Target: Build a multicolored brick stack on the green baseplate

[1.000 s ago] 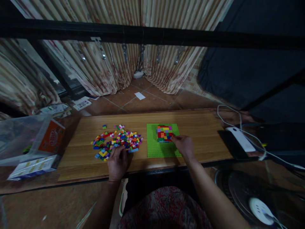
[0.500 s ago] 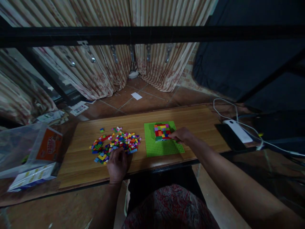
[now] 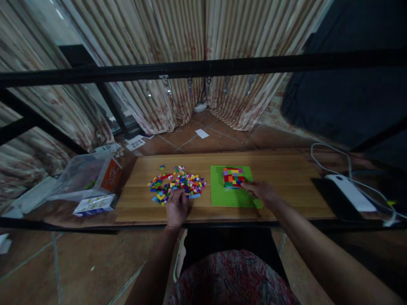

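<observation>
On the green baseplate [image 3: 219, 197] stands a low block of toy bricks [image 3: 233, 174] in red, orange, yellow, purple, green and blue. My right hand [image 3: 262, 191] reaches to its near right corner, fingers drawn together, with the tips at a small blue brick [image 3: 240, 184] there. Left of the plate lies a heap of loose toy bricks [image 3: 187, 183] in many colours. My left hand [image 3: 177, 206] rests at the heap's near edge with curled fingers; whatever is between its fingertips is too small to make out.
The wooden board [image 3: 286, 169] carries it all. To the left stand a clear plastic bin [image 3: 84, 173] with an orange label and a white-and-blue box [image 3: 95, 205]. A black slab [image 3: 333, 199], a white device [image 3: 351, 192] and a white cable [image 3: 330, 147] lie at the right.
The whole view has shifted, so the board and everything on it sit farther right. Both hands keep nearly the same places, left at the heap and right at the block's corner.
</observation>
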A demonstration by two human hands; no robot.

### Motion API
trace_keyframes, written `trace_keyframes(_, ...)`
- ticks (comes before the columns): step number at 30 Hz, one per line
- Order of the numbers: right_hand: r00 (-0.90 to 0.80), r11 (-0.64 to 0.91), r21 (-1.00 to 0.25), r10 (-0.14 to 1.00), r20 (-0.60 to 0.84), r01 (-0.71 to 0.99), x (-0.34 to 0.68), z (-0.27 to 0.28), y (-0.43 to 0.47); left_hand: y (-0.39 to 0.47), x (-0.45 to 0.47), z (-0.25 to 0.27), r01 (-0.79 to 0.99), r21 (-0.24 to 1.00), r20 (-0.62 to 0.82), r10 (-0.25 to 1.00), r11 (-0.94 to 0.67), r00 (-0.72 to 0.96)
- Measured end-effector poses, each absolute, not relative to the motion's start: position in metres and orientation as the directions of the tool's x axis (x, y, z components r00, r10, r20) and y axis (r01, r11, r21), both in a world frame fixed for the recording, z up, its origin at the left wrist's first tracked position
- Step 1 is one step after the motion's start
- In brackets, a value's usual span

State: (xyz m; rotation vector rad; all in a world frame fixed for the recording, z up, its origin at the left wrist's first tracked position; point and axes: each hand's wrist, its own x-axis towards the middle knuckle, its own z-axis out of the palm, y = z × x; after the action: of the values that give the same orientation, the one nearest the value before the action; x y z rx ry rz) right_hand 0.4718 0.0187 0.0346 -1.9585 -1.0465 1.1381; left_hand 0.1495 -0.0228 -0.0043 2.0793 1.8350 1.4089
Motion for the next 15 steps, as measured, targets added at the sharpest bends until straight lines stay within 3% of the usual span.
trace_keyframes(4,0.401,-0.39,-0.891,0.873,-0.277,0.233,0.464,0.023,0.003,-0.024,0.15,-0.003,0.766,0.569,0.58,0.806,-0.299,-0.117)
trace_keyframes(11,0.527,-0.195,-0.938,0.85,-0.015,0.287,0.432,0.028,-0.024,-0.026,0.15,-0.002,0.748,0.597,0.549,0.828,-0.292,-0.115)
trace_keyframes(15,0.239,-0.042,-0.965,0.971,0.022,0.259,0.409,0.086,-0.058,-0.025,0.149,-0.004,0.762,0.582,0.546,0.831,-0.285,-0.107)
